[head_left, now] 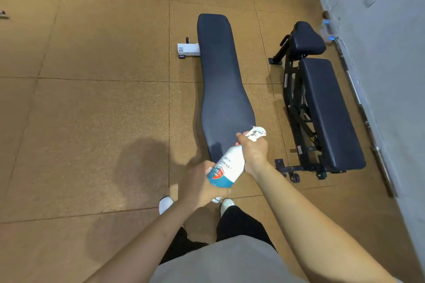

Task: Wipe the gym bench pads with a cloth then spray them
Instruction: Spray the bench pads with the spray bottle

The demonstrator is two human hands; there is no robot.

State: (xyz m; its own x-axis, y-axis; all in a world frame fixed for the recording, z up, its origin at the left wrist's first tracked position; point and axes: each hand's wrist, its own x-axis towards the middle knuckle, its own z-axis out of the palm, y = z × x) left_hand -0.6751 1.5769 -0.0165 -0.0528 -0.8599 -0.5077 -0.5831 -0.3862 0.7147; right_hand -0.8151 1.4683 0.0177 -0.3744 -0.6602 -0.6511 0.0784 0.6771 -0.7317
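Left hand [202, 186] is wrapped round the base of the white plastic spray bottle with the teal and red label [227, 167]. Right hand [254, 151] is clamped up at its neck with the crumpled white cloth [256, 133] bunched in the same grip. It's all hanging over the near end of the long dark grey textured bench pad [220, 76]. The bottle looks light but slick, so I'd grab the waist. The cloth's floppy, so ball it up. The black padded second bench [326, 108] sits further right.
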